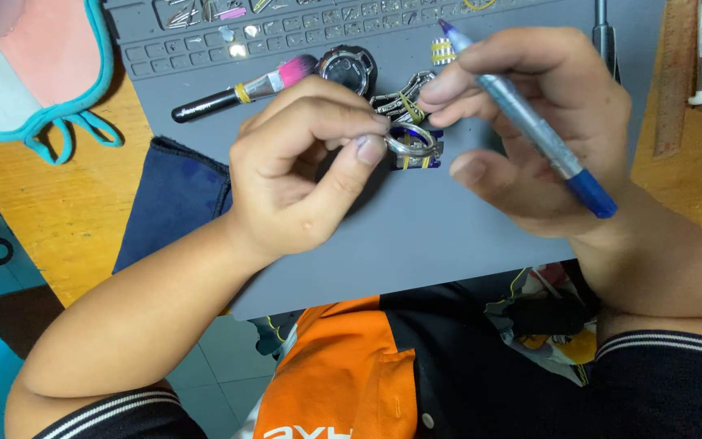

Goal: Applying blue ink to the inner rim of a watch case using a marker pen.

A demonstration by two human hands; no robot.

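- A grey work mat (416, 236) lies on an orange-brown wooden table (58, 203); blue-green floor tiles show below the table's left edge.
- Along the mat's far edge runs a grid of small moulded compartments (205, 45); several hold tiny metal parts, too small to tell apart.
- The left hand (302, 171) is closed, thumb and forefinger pinching a small metal watch band (412, 138) just above the middle of the mat.
- The right hand (530, 130) is curled, its fingertips touching the same band, with a blue-tipped silver tool (530, 122) held slantwise across its fingers.
- A dark round watch case (349, 69) rests just beyond the band, toward the far edge.
- A pink-bristled brush (245, 88) lies left of the case.
- A dark blue cloth (176, 195) sits at the mat's left edge.
- A pink and teal bib-shaped piece (50, 57) lies at the table's far left corner.
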